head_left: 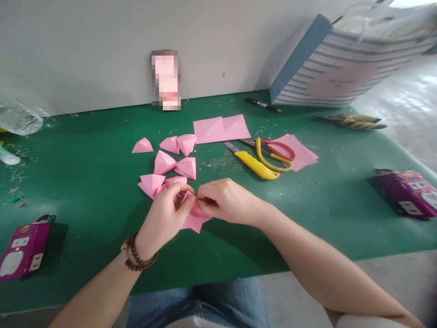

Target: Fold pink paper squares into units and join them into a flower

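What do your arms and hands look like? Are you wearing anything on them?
The left hand and right hand are bare, with no gloves or visible rings, and the arms show no sleeves. The left wrist wears a bracelet of dark brown beads, with some paler beads beside them.

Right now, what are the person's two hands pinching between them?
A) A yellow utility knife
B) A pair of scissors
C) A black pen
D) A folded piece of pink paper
D. The left hand and right hand meet on a folded pink paper piece, its points showing between and below the fingers, while the yellow utility knife lies apart, beyond the hands.
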Demonstrator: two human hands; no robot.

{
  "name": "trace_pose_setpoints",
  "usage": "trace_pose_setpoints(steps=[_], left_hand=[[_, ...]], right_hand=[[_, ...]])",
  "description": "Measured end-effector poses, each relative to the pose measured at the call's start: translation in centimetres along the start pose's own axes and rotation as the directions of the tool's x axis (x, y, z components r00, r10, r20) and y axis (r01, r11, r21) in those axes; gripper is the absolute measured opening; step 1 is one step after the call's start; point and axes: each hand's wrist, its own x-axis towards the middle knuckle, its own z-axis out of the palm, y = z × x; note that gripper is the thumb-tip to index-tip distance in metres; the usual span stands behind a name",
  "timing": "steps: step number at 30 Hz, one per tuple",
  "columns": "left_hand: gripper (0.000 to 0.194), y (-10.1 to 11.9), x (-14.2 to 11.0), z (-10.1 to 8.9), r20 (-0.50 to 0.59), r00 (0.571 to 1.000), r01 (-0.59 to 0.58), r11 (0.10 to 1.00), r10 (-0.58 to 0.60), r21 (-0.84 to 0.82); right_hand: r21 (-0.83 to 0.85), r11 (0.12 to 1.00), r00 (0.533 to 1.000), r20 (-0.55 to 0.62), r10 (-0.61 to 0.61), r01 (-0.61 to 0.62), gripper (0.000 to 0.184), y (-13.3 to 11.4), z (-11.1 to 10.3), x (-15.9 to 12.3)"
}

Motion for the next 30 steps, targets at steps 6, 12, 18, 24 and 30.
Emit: trace_pose_setpoints(steps=[6, 12, 18, 24, 30], left_hand=[[0.008, 0.0, -0.1, 0.1, -0.006, 0.998, -0.062, 0.995, 0.063, 0.074], [0.008, 0.2, -0.3, 0.3, -0.024, 0.992, -0.118, 0.987, 0.121, 0.11], [0.025, 0.3, -0.8, 0.3, -0.016, 0.981, -0.196, 0.979, 0.195, -0.052], [0.033, 0.1, -1.4, 0.1, -0.097, 0.953, -0.295, 0.953, 0.288, -0.073], [0.027, 0.2, -0.9, -0.3, -0.121, 0.891, -0.405, 0.885, 0.438, 0.229]], right_hand=[[-0.005, 0.998, 0.995, 0.077, 0.07, -0.069, 0.021, -0.2, -0.7, 0.0], [-0.011, 0.996, 0.99, 0.105, 0.091, -0.09, 0.014, -0.1, -1.2, -0.1], [-0.251, 0.953, 0.974, -0.104, -0.202, 0.17, 0.02, 0.5, -1.0, -0.4], [-0.566, 0.784, 0.9, -0.159, -0.406, 0.254, 0.023, 0.6, -1.5, -1.0], [-0.681, 0.686, 0.872, -0.142, -0.469, 0.258, 0.022, 0.6, -1.5, -1.4]])
